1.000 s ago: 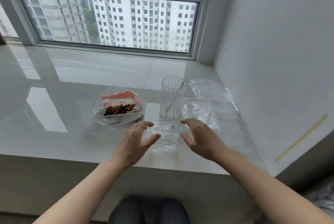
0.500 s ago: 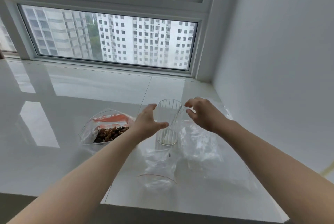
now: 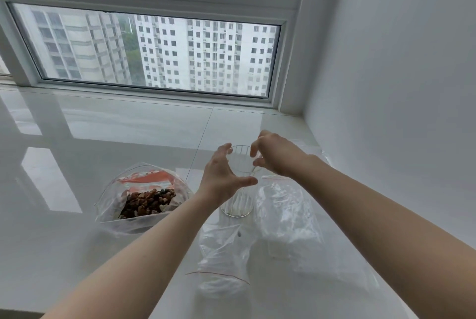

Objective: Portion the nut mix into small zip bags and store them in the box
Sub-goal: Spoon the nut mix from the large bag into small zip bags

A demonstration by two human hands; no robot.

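Observation:
A tall clear ribbed glass [image 3: 237, 206] stands on the glossy white sill. My left hand [image 3: 222, 177] is spread around its left side, thumb stretched across the front. My right hand [image 3: 277, 156] hovers at the rim from the right, with fingers and thumb curled close to the edge; a grip is not visible. A large open zip bag of nut mix [image 3: 144, 201] sits left of the glass. One small clear zip bag [image 3: 221, 262] with a red seal line lies flat in front of the glass, untouched.
More clear plastic bags [image 3: 291, 226] lie crumpled right of the glass, running toward the white wall [image 3: 386, 112]. A window [image 3: 154, 53] closes the back of the sill. The sill's front edge [image 3: 20, 311] shows at bottom left.
Both hands left the small zip bag on the sill and rose to the glass. The camera tilted up, so the sill's front edge and my lap dropped out of view.

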